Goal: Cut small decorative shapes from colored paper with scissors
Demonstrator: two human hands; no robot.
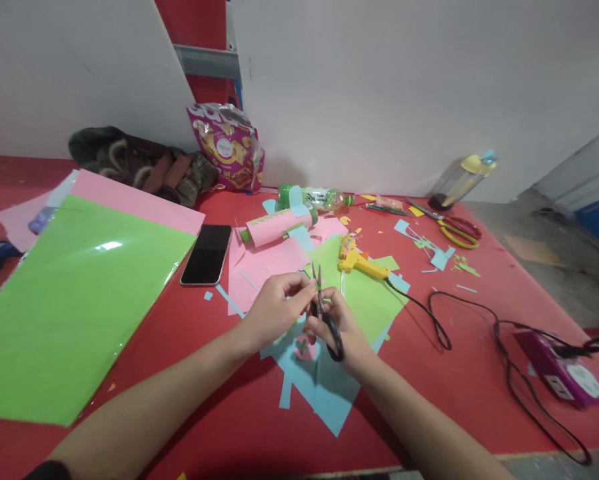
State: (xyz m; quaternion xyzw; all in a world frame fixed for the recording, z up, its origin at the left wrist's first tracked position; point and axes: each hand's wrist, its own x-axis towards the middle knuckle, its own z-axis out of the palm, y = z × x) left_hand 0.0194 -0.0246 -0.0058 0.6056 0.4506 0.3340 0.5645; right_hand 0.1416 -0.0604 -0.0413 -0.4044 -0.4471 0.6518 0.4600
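Observation:
My right hand [336,320] grips a small pair of scissors [333,333] with black handles, the blades pointing away from me and slightly apart. Close beside the blades, my left hand [292,300] has its thumb and fingers pinched together; whatever they hold is too small to make out. Below the hands lie blue paper [329,400] and a small pink paper round [305,349] with a darker piece on it. Green paper [374,307] and pink paper [259,267] spread out beyond. A yellow glue gun [364,265] rests on the green sheet.
A phone [207,255] and green sheets in clear plastic [79,300] lie at left. Behind are a pink-wrapped bottle [279,225], a green bottle [319,198] and a snack bag [226,147]. Larger scissors [449,223], a black cord [499,327] and a purple box [564,370] are at right.

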